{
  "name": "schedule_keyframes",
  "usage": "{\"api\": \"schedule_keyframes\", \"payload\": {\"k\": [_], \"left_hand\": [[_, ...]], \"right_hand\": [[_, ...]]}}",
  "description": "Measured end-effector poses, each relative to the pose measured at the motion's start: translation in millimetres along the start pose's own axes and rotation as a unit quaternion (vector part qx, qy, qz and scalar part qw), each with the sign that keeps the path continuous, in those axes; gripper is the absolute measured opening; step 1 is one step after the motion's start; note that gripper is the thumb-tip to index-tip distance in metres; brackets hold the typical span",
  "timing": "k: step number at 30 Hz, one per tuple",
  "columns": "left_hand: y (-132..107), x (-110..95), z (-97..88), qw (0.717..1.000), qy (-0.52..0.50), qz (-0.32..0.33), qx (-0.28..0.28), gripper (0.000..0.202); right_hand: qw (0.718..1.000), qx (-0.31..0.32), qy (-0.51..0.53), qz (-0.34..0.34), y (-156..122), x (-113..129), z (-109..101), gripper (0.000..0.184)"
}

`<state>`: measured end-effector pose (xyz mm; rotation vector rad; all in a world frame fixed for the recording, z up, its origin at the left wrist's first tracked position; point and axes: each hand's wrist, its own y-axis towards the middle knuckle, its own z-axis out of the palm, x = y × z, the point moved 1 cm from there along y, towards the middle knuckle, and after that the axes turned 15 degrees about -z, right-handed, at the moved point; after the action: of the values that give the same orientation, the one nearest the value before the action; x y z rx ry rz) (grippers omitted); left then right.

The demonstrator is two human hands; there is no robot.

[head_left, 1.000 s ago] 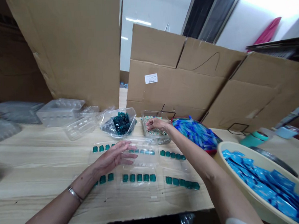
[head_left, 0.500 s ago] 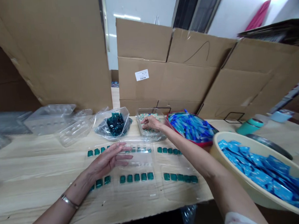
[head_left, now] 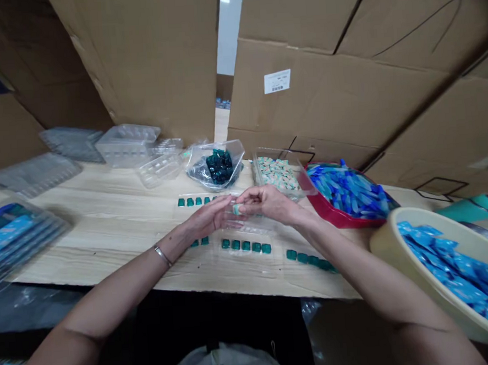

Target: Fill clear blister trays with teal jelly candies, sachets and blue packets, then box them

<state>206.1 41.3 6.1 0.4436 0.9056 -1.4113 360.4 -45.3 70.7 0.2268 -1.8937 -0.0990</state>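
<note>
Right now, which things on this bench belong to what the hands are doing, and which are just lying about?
In hand: left hand, right hand, small pale piece at the fingertips, clear tray beneath, rows of teal pieces, tub of pale pieces.
Lying about: bag of dark pieces, red tub, cream bowl, empty clear trays.

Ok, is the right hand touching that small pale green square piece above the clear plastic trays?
Touching. The head view shows the right hand pinching the small pale green square piece, with no gap between them.
</note>
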Motion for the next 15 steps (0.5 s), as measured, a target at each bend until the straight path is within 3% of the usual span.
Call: {"api": "schedule_keyframes", "payload": {"k": [4, 8, 15], "left_hand": [[0, 3, 0.8, 1.000, -0.004, 0.011, 0.012, 0.023], [-3, 3, 3.2, 0.999, -0.008, 0.025, 0.024, 0.023], [-3, 5, 2.8, 0.999, -0.015, 0.032, 0.012, 0.023]], "right_hand": [[0.991, 0.015, -0.132, -0.023, 1, 0, 18, 0.012], [0.958, 0.011, -0.281, -0.056, -5, 9, 29, 0.008], [0.935, -0.067, -0.331, -0.105, -13, -1, 44, 0.009]]}}
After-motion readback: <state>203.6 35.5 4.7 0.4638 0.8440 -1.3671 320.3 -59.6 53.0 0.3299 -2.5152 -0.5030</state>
